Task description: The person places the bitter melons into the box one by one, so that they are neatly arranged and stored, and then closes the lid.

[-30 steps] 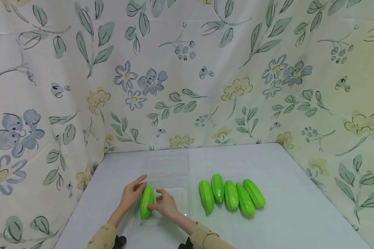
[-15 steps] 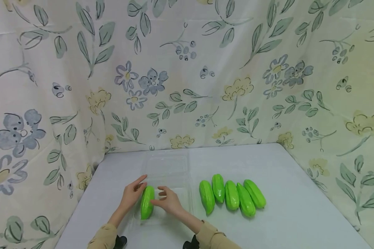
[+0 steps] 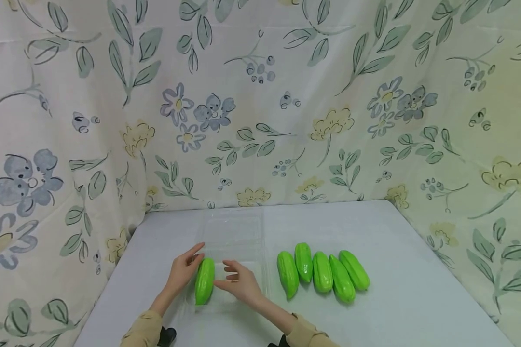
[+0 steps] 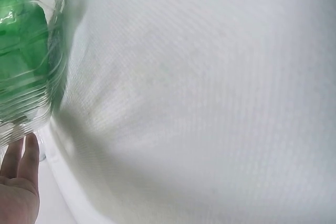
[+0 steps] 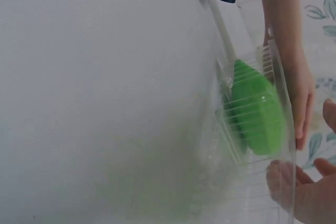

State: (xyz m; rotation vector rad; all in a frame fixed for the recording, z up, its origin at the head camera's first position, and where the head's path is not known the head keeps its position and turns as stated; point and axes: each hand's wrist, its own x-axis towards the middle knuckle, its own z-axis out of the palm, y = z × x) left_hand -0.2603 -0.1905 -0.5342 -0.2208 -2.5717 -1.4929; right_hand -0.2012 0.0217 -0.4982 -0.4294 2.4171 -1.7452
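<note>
In the head view a shiny green cucumber-like vegetable (image 3: 205, 282) lies lengthwise along the left side of a clear plastic clamshell container (image 3: 260, 282). The left hand (image 3: 184, 268) is at the container's left wall beside the vegetable. Its fingers (image 4: 29, 158) look straight against the ribbed plastic in the left wrist view. Just right of the vegetable, the right hand (image 3: 242, 284) is held over the container, fingers spread and holding nothing. Through the clear wall, the right wrist view shows the vegetable (image 5: 257, 111) between both hands.
Several similar green vegetables (image 3: 322, 272) lie side by side on the white tabletop (image 3: 408, 289), right of the container. The container's lid (image 3: 232, 229) lies folded back towards the rear. A floral curtain (image 3: 252, 106) hangs behind the table and at both sides.
The right hand has let go of the vegetable and drawn back a little to the right. The left hand and the vegetable have stayed nearly still.
</note>
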